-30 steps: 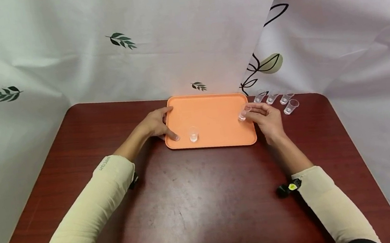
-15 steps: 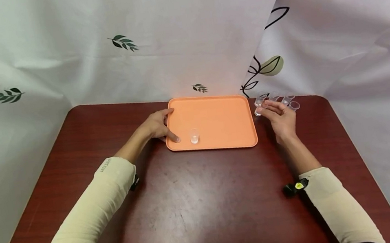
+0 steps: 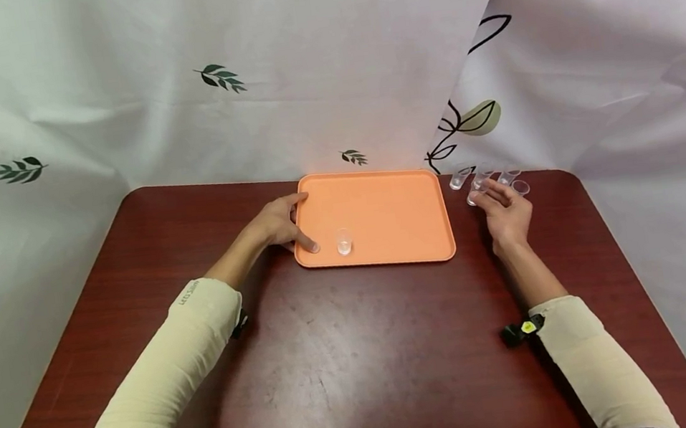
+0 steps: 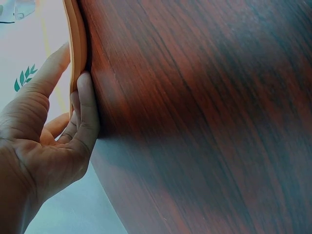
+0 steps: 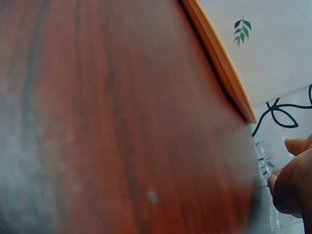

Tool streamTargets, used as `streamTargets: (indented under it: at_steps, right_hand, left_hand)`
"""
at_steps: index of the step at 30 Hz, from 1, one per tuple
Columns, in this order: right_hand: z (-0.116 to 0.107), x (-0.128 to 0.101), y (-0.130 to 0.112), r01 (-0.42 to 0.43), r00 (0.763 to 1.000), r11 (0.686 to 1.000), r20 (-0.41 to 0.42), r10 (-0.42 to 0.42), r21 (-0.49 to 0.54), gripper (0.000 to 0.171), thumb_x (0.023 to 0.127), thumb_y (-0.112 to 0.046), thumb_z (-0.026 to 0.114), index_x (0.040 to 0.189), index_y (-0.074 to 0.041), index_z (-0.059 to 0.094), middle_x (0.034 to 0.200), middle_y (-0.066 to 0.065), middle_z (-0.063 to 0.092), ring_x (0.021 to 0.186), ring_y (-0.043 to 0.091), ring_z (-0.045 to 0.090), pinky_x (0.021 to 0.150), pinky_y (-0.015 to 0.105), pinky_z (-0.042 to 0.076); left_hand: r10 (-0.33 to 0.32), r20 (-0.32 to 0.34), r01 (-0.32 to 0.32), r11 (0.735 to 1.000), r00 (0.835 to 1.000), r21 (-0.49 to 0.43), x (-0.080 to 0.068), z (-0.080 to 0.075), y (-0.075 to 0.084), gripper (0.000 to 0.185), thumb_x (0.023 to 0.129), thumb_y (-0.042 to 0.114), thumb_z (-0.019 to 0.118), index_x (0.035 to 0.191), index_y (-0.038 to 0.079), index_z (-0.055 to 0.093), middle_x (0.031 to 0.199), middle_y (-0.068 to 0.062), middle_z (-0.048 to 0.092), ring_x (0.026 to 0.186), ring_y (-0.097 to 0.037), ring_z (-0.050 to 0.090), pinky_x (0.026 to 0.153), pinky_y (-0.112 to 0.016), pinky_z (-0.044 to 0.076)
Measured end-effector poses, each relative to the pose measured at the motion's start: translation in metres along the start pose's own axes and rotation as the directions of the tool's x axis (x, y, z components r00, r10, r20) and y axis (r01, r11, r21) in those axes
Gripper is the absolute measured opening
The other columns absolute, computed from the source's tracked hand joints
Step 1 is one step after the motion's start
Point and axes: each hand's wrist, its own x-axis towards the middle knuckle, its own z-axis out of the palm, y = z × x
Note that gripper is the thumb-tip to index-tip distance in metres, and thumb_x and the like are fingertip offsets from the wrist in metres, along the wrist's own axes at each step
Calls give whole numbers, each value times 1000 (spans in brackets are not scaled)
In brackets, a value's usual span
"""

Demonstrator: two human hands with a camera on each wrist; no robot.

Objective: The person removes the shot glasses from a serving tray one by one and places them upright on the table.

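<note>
Since a second ago the right hand (image 3: 505,211) has drawn back off the orange tray (image 3: 381,209) and now sits over the bench (image 3: 362,356) beside the tray's right edge, among the loose clear cups. Its fingers (image 3: 485,194) are curled and seem to pinch a small clear cup (image 3: 474,196) at their tips, though the cup is so small and glassy that the grip itself is hard to make out; the right wrist view shows only blurred fingertips (image 5: 292,195) by faint clear shapes. Three more cups (image 3: 459,179) lie just beyond and to either side of those fingers, close together near the bench's far edge.

The left hand (image 3: 279,224) has not shifted: it holds the tray's left rim, thumb lying on the tray floor and the other fingers along the outside of the rim, as the left wrist view shows with the fingers (image 4: 85,112) pressed against the orange edge. Just beyond the thumb tip, a lone clear cup (image 3: 344,241) stands upright on the tray near its front edge.

The bench is dark reddish wood with rounded corners. White curtains (image 3: 170,85) printed with small leaves hang behind and to both sides.
</note>
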Motion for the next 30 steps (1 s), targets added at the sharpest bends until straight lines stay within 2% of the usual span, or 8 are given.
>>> streamTargets:
  at_steps: [4, 12, 21, 30]
  right_hand:
    - [-5, 2, 1, -13, 999, 1000, -39, 12, -10, 50, 94, 0, 90, 142, 0, 77, 102, -12, 79, 106, 1, 72, 89, 8, 60]
    - [-10, 3, 0, 5, 998, 1000, -66, -3, 27, 49, 94, 2, 88, 142, 4, 76, 103, -11, 80, 102, 0, 74, 90, 9, 61]
    - [-19, 7, 1, -27, 998, 999, -54, 29, 45, 50, 94, 2, 89, 143, 0, 77, 112, -5, 84, 103, 0, 75, 91, 8, 61]
    - [-24, 2, 1, -68, 995, 998, -69, 68, 3, 55, 91, -3, 92, 144, -4, 77, 111, -8, 83, 103, -2, 75, 89, 8, 60]
  left_hand:
    - [3, 5, -3, 1000, 1000, -1, -1, 1, 0, 130, 80, 14, 105, 182, 19, 26, 179, -25, 34, 75, -20, 73, 69, -35, 70]
    - [13, -6, -13, 1000, 1000, 0, 1, 2, -2, 130, 79, 13, 106, 182, 19, 27, 179, -24, 34, 73, -20, 72, 68, -34, 70]
    - [15, -6, -15, 1000, 1000, 5, 0, 1, -2, 129, 79, 13, 106, 181, 18, 27, 180, -25, 31, 72, -19, 72, 67, -34, 70]
    - [14, -5, -14, 1000, 1000, 3, 0, 1, -2, 129, 79, 13, 106, 181, 18, 27, 180, -25, 32, 71, -18, 71, 68, -34, 70]
